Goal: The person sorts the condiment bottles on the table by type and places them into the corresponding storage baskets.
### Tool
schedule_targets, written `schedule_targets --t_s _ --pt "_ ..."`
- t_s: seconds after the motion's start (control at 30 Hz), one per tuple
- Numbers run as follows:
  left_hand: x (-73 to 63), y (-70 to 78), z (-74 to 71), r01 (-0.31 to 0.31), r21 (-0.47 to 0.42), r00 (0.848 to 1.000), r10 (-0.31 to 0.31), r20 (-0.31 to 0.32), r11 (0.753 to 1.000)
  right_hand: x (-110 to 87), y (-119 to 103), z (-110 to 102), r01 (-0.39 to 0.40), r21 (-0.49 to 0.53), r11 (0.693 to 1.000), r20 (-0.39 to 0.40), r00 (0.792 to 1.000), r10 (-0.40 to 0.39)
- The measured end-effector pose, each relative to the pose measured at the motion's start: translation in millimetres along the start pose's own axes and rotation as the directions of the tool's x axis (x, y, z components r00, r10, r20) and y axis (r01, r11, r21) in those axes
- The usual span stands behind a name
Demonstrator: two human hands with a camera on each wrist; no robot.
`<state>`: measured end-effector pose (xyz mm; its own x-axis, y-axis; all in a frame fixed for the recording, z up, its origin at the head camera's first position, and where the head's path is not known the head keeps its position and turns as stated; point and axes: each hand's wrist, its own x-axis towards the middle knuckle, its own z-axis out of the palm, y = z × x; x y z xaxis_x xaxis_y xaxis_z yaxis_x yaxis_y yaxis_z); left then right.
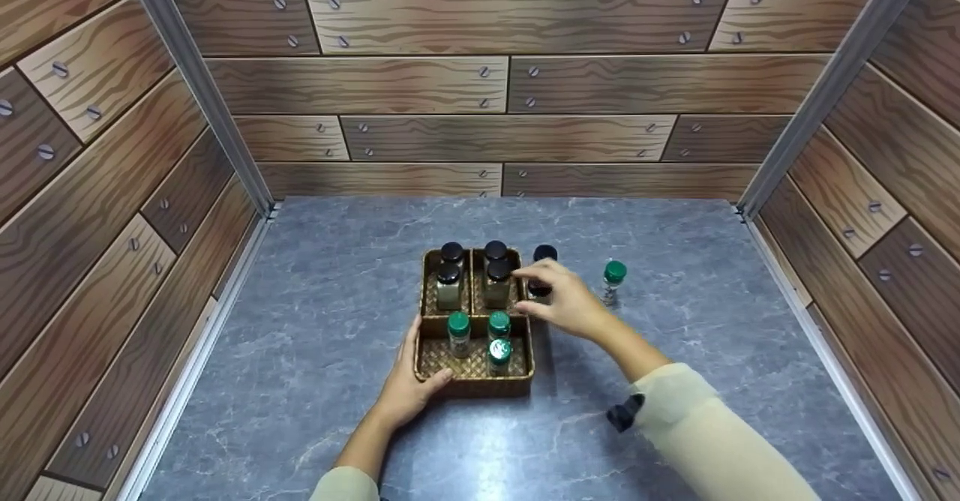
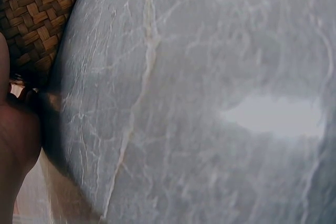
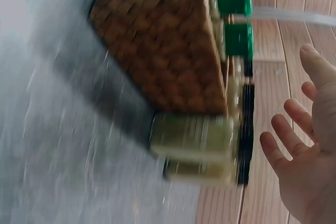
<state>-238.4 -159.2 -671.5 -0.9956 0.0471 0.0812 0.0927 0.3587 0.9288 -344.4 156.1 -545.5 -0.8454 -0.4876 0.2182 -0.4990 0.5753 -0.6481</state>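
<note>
A woven basket [image 1: 480, 388] with three compartments stands on the table. My left hand [image 1: 409, 388] holds its front left corner, thumb at the front rim and fingers along the side. In each back compartment are two black-capped glass jars [image 1: 448, 291]; the front one has three green-capped bottles [image 1: 459, 332]. My right hand [image 1: 566, 302], fingers parted and holding nothing, hovers at the back right edge of the basket. Partly hidden behind it, two more black-capped jars [image 3: 194, 137] stand outside, beside the basket wall, as the right wrist view shows.
Another green-capped bottle [image 1: 613, 276] stands alone on the grey marbled table [image 1: 322, 298], right of the basket. Wood-patterned panels [image 1: 510, 88] enclose the table at the back and both sides, with metal posts at the corners.
</note>
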Motion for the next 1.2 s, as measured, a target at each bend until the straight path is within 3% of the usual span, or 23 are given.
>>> schedule_targets --t_s 0.37,0.63,1.0,1.2 --pt "0.0 1.0 1.4 0.016 0.002 1.0 -0.016 0.005 1.0 -21.1 49.6 -40.0 -0.024 -0.042 0.999 -0.114 0.993 0.019" --pt "-1.3 1.8 -0.4 0.027 -0.01 1.0 -0.027 0.005 1.0 -29.3 78.0 -61.2 -0.162 -0.086 0.983 -0.203 0.969 0.142" --pt "-1.8 1.2 0.1 0.001 0.007 1.0 -0.001 0.004 1.0 -35.3 112.0 -70.5 -0.303 0.012 0.953 -0.161 0.94 0.301" --pt "-0.7 2.7 -1.3 0.022 0.007 1.0 -0.022 0.011 1.0 -35.6 121.7 -68.1 -0.299 0.062 0.952 -0.167 0.938 0.305"
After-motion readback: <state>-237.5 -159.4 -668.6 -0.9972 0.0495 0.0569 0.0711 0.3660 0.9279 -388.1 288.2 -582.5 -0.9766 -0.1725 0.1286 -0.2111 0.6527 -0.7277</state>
